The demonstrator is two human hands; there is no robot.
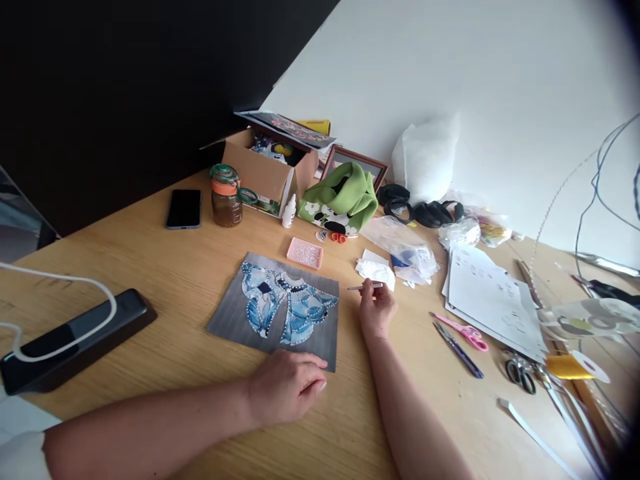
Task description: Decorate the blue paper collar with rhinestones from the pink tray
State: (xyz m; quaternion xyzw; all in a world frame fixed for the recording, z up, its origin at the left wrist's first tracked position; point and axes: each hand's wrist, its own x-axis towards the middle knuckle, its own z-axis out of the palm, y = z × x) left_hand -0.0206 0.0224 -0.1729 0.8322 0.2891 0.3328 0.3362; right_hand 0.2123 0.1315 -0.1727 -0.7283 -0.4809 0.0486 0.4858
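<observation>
A grey sheet [230, 313] lies on the table with a blue patterned, collar-like design [300, 323] edged in small white beads. My left hand [289, 387] rests at the sheet's lower edge, fingers loosely bent, thumb apart from the forefinger, nothing in them. To the right of the sheet, my right hand [377, 310] pinches a thin white pen-like stick [356, 288], its tip pointing left toward the sheet. A pink tray [305, 254] of tiny clear or white beads sits just above the sheet. Crumpled white tissue [376, 269] lies beyond my right hand.
A phone [183, 209], a jar [227, 200], a small white bottle [289, 212], a cardboard box [260, 170] and a green bag [345, 197] stand behind. Pink scissors [463, 330], a cutter [459, 351] and papers [487, 293] lie right. A black device [75, 340] with a white cable is left.
</observation>
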